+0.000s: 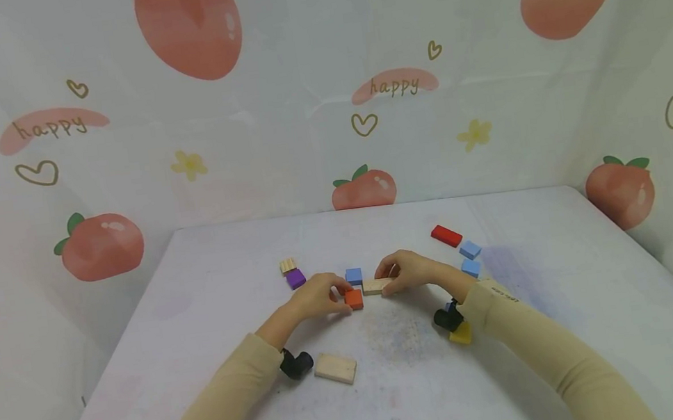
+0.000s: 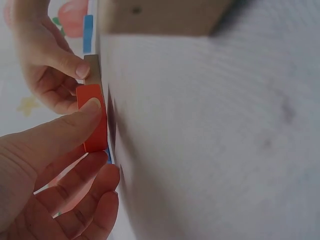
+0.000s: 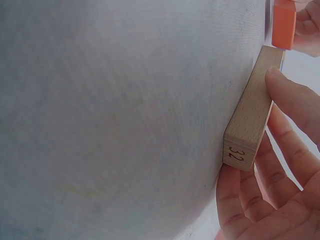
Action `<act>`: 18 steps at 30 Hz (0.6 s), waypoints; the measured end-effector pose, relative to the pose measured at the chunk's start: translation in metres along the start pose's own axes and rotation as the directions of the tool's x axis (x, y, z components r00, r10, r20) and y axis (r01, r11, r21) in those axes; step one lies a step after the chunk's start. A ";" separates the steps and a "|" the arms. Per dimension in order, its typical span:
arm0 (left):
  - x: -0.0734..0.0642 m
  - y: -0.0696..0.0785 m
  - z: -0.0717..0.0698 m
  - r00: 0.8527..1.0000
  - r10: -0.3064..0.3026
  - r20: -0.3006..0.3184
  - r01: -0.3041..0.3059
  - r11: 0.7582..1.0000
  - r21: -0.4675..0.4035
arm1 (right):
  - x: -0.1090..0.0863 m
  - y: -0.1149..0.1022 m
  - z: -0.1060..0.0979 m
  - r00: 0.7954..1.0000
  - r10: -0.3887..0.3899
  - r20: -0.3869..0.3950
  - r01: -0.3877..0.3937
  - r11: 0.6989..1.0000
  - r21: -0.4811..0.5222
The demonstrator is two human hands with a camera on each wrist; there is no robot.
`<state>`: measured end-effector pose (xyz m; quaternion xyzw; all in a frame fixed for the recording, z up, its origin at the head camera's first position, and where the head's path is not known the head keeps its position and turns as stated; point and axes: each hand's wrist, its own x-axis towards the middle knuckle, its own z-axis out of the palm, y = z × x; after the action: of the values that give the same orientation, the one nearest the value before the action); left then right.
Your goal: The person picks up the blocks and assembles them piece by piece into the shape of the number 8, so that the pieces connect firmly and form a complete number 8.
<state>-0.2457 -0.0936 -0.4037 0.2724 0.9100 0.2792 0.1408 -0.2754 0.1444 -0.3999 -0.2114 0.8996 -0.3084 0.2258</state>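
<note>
My left hand (image 1: 319, 296) pinches an orange-red wooden block (image 1: 354, 299) between thumb and fingers. The left wrist view shows the thumb on the near face of this block (image 2: 92, 132), which is held just over the white tabletop. With thumb and fingers at its sides, my right hand (image 1: 412, 269) holds a long plain wood block (image 1: 373, 287). In the right wrist view that plain block (image 3: 254, 97) lies along the table, its end marked "32". Just behind both is a blue block (image 1: 354, 276), close to the orange-red block's far side.
A purple block (image 1: 296, 279) and a ridged wood piece (image 1: 288, 266) lie left of the hands. At the back right are a long red block (image 1: 446, 236) and two blue blocks (image 1: 470, 249). A yellow block (image 1: 461, 335) sits below the right wrist; another plain block (image 1: 336, 369) is nearer the front.
</note>
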 end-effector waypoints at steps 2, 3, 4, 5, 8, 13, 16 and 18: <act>0.000 0.002 0.000 1.000 -0.016 0.002 0.016 1.000 0.012 | 0.000 0.000 0.000 1.000 0.000 0.001 0.000 1.000 -0.002; 0.001 0.003 0.001 1.000 -0.022 0.002 0.022 1.000 0.016 | 0.000 0.000 0.000 1.000 0.000 0.001 0.000 1.000 -0.002; 0.001 0.003 0.001 1.000 -0.024 0.002 0.024 1.000 0.019 | 0.000 -0.001 0.000 1.000 0.000 0.002 0.000 1.000 -0.003; 0.001 0.004 0.001 1.000 -0.029 0.003 0.029 0.999 0.021 | 0.000 -0.001 -0.001 1.000 0.001 0.002 -0.001 1.000 -0.003; 0.000 0.005 0.001 1.000 -0.024 0.005 0.024 1.000 0.019 | 0.000 -0.001 -0.001 1.000 0.004 0.002 -0.004 1.000 0.002; 0.000 0.006 0.001 1.000 -0.013 0.005 0.013 1.000 0.014 | 0.001 -0.001 0.000 1.000 0.011 0.001 -0.012 1.000 0.006; 0.000 0.006 0.002 1.000 -0.020 0.003 0.020 1.000 0.009 | 0.000 -0.001 0.000 1.000 0.016 -0.001 -0.016 1.000 0.005; 0.001 0.006 0.003 1.000 -0.022 -0.003 0.022 1.000 0.008 | 0.000 -0.002 0.000 1.000 0.018 -0.002 -0.018 1.000 0.004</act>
<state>-0.2428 -0.0878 -0.4028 0.2626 0.9143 0.2741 0.1415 -0.2748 0.1434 -0.3987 -0.2024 0.9011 -0.3085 0.2280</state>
